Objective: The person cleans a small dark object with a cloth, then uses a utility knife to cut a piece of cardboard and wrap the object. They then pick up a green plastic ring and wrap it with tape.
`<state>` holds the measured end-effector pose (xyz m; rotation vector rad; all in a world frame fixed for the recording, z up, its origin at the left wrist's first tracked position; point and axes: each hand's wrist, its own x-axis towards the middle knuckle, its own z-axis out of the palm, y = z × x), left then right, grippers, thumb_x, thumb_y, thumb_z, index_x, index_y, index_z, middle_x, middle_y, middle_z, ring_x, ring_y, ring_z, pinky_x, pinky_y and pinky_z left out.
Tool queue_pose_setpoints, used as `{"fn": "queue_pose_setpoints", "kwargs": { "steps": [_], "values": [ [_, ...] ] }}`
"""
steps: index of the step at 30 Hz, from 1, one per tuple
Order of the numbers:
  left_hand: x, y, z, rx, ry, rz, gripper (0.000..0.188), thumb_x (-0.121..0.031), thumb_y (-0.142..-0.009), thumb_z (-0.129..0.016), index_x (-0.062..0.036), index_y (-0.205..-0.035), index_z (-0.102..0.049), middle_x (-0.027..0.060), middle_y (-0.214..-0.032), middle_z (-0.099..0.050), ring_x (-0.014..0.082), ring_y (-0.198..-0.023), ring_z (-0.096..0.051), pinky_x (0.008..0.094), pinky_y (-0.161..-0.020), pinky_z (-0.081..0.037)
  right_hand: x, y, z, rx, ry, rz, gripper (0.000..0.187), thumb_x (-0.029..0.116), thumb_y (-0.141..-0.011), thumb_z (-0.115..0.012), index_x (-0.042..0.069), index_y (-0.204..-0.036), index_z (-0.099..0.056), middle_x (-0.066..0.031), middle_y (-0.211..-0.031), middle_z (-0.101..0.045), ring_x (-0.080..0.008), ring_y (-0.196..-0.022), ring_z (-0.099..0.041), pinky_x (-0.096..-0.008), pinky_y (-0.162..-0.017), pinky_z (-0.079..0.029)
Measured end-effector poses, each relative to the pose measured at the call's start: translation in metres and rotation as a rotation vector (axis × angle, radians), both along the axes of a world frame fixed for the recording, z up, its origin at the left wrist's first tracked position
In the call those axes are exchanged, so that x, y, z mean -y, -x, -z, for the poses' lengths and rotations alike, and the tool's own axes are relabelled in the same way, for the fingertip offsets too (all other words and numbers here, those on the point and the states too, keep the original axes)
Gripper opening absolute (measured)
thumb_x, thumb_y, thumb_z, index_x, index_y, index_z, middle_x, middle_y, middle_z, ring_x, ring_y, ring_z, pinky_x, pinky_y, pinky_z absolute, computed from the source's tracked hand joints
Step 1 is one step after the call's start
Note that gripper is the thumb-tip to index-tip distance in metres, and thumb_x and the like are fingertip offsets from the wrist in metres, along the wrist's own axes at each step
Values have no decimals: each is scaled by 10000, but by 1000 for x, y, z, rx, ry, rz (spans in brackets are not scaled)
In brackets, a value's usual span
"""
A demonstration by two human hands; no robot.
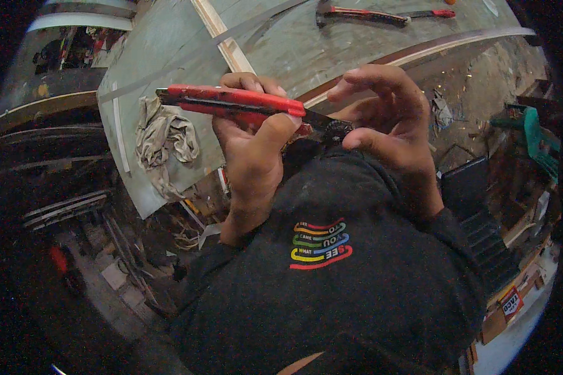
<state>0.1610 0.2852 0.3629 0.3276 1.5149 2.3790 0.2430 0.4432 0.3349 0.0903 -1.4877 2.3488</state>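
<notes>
In front of my chest, my left hand point(253, 153) is closed around a red and black utility knife point(231, 99), its thumb pressed along the handle. A dark blade end sticks out from the knife toward my right hand point(397, 125). With its thumb and a finger, my right hand pinches a small black ridged piece point(338, 130) at that end, while its upper fingers curl in the air. Whether the piece is joined to the knife I cannot tell, as it blends into the black shirt behind.
A crumpled beige cloth point(166, 137) lies on the grey-green sheet point(281, 56) beyond my hands. A hammer point(363, 15) and another red-handled tool point(428, 13) rest at the far side. Wooden strips point(222, 37) cross the sheet. Green netting point(535, 140) hangs at the right.
</notes>
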Motion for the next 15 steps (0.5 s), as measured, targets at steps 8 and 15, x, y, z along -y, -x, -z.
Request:
{"fn": "queue_pose_setpoints", "kwargs": {
  "steps": [8, 15],
  "values": [
    [3, 0, 5, 19, 37, -17, 432, 75, -708, -651, -66, -1064, -448, 84, -986, -550, 139, -870, -558, 292, -814, -499, 3, -3, 4, 2, 25, 3, 641, -13, -704, -819, -5, -1265, -510, -169, -1173, -582, -275, -1060, -655, -373, -853, -603],
    [4, 0, 7, 20, 24, 26, 431, 70, -701, -660, -62, -1055, -451, 89, -991, -553, 146, -894, -556, 306, -832, -496, 0, -8, 3, -9, 72, -31, 625, -15, -724, -804, -5, -1269, -498, -182, -1175, -568, -293, -1010, -674, -410, -861, -600]
  ]
}}
